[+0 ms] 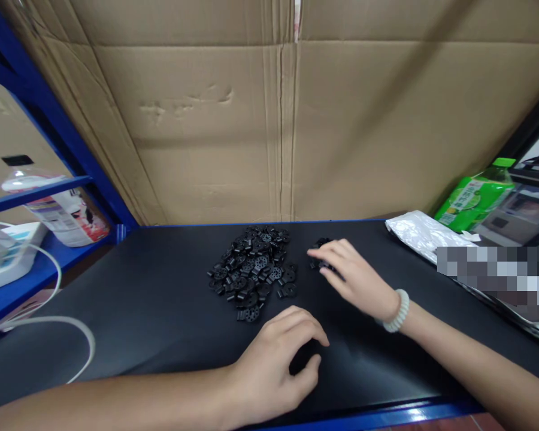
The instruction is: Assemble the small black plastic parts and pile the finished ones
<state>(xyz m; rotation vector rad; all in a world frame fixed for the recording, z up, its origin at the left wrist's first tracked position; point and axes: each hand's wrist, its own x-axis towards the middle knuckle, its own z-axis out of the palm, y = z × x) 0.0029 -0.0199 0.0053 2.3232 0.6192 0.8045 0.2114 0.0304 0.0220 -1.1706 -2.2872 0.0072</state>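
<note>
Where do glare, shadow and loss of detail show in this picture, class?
Head view: glare on the black tabletop, toward its front edge; head view: a soft diagonal shadow across the cardboard, upper right; head view: coarse pixelation hides a patch at the right; head view: dark pieces in the larger pile partly merge together.

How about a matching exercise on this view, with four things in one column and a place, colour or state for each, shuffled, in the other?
Column one
1. Left hand
2. Right hand
3. Coiled wristband
4. Larger pile of black parts

Column two
A. At a smaller black cluster
B. Pale, around the right wrist
C. On the dark tabletop, left of the smaller cluster
D. Half curled, nothing seen in it

Right pairs: 1-D, 2-A, 3-B, 4-C.
</note>
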